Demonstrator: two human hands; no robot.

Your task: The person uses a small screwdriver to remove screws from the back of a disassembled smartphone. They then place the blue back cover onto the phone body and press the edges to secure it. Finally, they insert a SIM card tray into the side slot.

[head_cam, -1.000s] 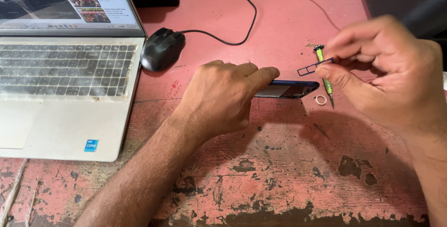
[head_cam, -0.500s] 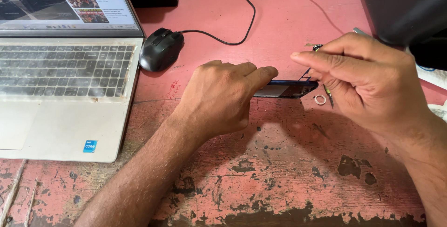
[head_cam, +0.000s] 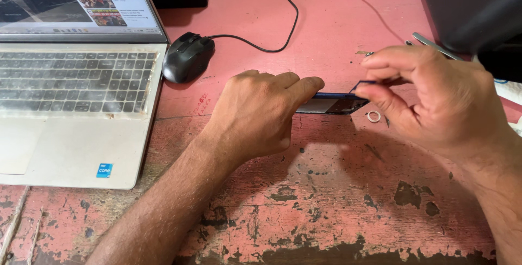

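Left hand (head_cam: 255,115) grips flat glossy dark phone (head_cam: 331,103).

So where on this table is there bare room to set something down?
The worn pink table is bare along the near edge, between the left hand and right hand. Another free patch lies behind the hands, right of the mouse and its cable. It is crowded around the phone, small ring and laptop.
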